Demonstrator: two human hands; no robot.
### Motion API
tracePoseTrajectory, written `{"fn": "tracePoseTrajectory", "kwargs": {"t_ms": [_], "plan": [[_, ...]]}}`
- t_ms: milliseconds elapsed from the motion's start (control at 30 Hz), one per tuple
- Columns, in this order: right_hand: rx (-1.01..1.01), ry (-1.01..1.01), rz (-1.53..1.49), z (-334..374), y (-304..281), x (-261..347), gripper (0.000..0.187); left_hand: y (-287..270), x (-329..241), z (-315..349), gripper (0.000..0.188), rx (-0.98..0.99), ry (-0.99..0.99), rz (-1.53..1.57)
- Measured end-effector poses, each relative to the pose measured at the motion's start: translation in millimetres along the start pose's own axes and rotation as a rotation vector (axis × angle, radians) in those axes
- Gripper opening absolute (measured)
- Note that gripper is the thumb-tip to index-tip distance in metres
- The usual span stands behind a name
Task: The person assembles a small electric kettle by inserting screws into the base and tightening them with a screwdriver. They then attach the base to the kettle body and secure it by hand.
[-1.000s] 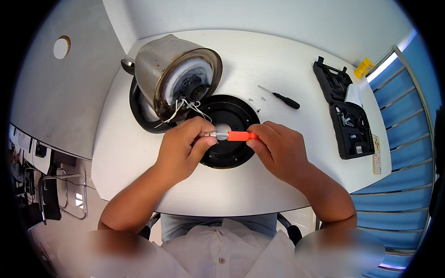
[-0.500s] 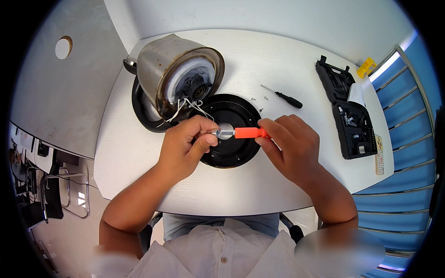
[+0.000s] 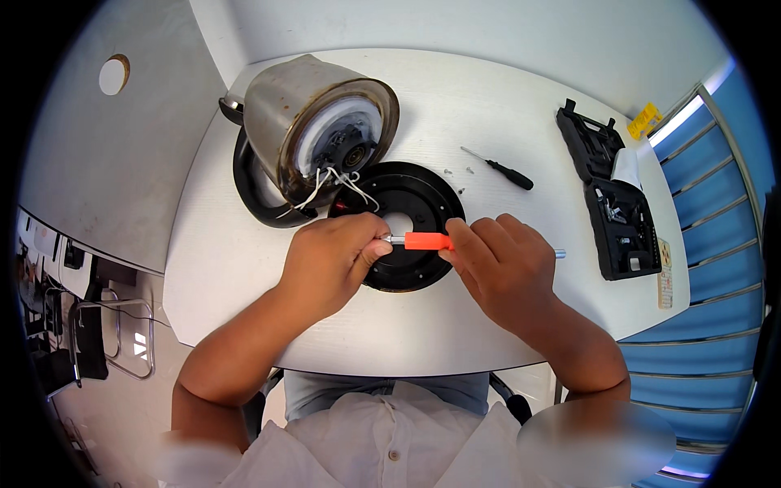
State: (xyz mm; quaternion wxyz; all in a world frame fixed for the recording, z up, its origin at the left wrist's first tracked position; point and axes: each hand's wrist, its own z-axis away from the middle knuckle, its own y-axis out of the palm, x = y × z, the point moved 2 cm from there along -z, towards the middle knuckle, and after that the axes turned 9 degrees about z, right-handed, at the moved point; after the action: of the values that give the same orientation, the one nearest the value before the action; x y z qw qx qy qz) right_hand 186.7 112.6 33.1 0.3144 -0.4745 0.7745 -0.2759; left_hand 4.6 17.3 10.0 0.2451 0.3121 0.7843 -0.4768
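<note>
In front of me, above a round black plastic base (image 3: 435, 199), both hands meet on an orange-handled driver (image 3: 425, 241). My right hand (image 3: 506, 262) is closed round the orange handle, and a silvery rod end (image 3: 560, 254) sticks out past its right side. Thumb and fingers of my left hand (image 3: 329, 259) pinch the metal tip; the fingers hide its end. Behind them a stained steel kettle (image 3: 286, 102) lies tilted, its underside facing me, with a black handle (image 3: 248, 183) and loose white wires (image 3: 321, 185).
A black screwdriver (image 3: 511, 175) lies at the back right, close to several small screws (image 3: 461, 191). Farther right is an opened black tool case (image 3: 622, 232), with a pale remote control (image 3: 665, 276) beside it. A yellow packet (image 3: 644, 120) stands by the metal railing (image 3: 716, 195).
The driver has shifted slightly left, its tip deeper in my left fingers. My right hand has turned and wrapped further round the handle, and the rod end now shows past it.
</note>
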Motion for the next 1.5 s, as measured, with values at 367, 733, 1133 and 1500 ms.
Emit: {"fn": "tracePoseTrajectory", "kwargs": {"t_ms": [367,733,1133,1500], "plan": [[-0.025,-0.090,0.070,-2,-2,4,0.014,0,-3,0,0.022,0.155,-0.068,-0.036],[0.024,-0.001,-0.028,2,4,3,0.017,1,-4,-1,0.011,0.060,0.035,-0.126],[0.313,0.251,-0.337,9,11,2,0.018,6,-8,-1,0.012,0.009,0.212,-0.297],[0.148,0.056,-0.108,7,10,6,0.016,7,-4,2,0.009,0.090,0.107,-0.143]]}}
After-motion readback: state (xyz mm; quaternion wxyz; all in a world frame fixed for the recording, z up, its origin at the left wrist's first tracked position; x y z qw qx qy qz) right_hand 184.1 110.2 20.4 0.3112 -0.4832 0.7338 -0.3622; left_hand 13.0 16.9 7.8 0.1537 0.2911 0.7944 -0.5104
